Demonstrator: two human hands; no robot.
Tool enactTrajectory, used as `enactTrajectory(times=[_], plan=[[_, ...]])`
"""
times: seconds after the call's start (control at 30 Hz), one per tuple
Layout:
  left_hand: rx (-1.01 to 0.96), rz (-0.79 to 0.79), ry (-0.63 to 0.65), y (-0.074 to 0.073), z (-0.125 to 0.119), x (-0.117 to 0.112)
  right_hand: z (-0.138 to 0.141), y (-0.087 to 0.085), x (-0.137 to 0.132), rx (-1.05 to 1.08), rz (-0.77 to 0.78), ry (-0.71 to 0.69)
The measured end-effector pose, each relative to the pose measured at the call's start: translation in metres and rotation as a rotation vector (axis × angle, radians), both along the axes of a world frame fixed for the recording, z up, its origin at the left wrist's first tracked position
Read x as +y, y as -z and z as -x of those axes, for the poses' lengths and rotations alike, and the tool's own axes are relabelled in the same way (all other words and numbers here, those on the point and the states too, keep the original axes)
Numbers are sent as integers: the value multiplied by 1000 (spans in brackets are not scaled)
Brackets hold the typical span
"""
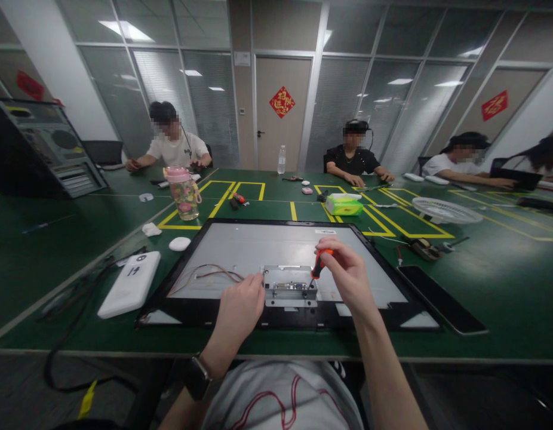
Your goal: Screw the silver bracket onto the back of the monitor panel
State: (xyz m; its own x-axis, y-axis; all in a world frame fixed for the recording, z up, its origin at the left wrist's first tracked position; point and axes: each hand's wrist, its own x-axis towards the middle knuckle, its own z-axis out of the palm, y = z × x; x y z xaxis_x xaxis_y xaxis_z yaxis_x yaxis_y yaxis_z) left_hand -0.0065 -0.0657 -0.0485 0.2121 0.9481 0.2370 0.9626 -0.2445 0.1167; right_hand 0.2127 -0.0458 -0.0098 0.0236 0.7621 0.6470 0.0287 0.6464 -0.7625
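A flat display panel (254, 239) with a black frame lies back side up on the green table in front of me. On its lower middle sits a metal bracket (285, 276) carrying a small board with connectors. My right hand (343, 269) pinches a red and black screwdriver (320, 266), its shaft pointing down at the bracket's right end. My left hand (241, 306) is at the bracket's left edge, fingers closed together; the fingertips are partly hidden, so whether they grip the bracket I cannot tell. Thin coloured wires (209, 269) run across the panel to the left of that hand.
Left of the panel lie a white power bank (131, 283), a white oval case (180, 243) and dark cables. A black phone (440, 298) is at the right. Farther back stand a pink-lidded cup (183, 194) and a green tissue pack (343, 205). Several people sit across the table.
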Motion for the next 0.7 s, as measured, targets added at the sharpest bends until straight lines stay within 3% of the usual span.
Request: enactTrajectory(times=[0.13,0.3,0.57,0.7], plan=[[-1,4,-1,0,0,1,1,1,-2,15,78,-115],[1,1,-1,-2,-1,0,2,2,-2,44,69,-181],[-8,12,1,-2,-1,0,4,-2,-6,-122,-86,201],[-6,8,2,-2,-1,0,4,-2,-8,-163,-54,119]])
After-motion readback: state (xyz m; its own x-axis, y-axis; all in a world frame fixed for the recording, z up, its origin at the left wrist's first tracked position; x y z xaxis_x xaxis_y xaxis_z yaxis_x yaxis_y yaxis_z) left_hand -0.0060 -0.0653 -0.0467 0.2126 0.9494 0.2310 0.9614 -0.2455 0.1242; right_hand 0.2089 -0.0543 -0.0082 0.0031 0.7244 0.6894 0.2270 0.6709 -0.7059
